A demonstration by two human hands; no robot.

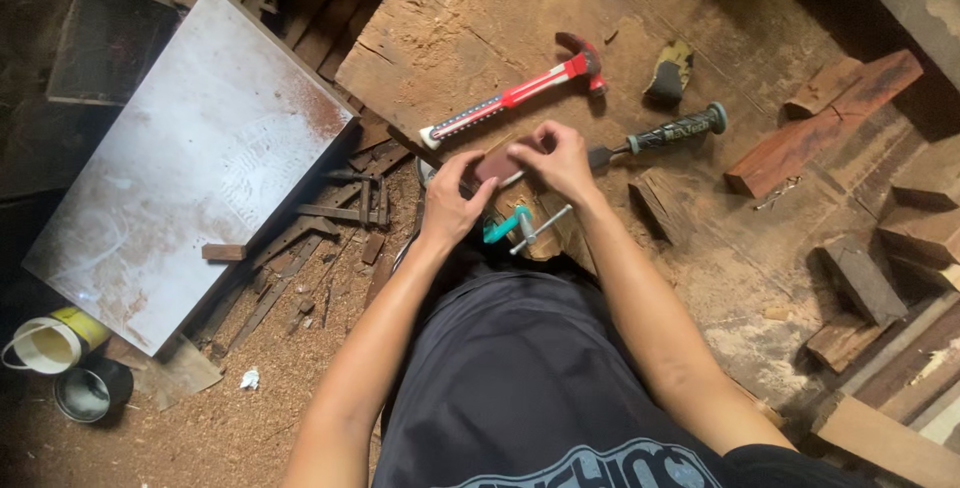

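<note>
1. Both hands are meeting over a small reddish-brown wood block (497, 163) at the near edge of the workbench (450, 38), just above a teal clamp (505, 225) that seems to be gripping the edge below it.
2. The left hand (452, 206) is curling its fingers over the block's left end, thumb tucked alongside.
3. The right hand (560, 160) is pinching the block's right end, fingertips pressed close together on top.
4. Step in hand, as I judge it: seating or steadying the block at the clamp.
5. Lying within reach: a red-handled hammer (520, 94) just beyond the hands, and a chisel (665, 134) touching distance from the right hand.
6. The next move likely calls for one hand pinning the block while the other is freeing up for a tool.
</note>
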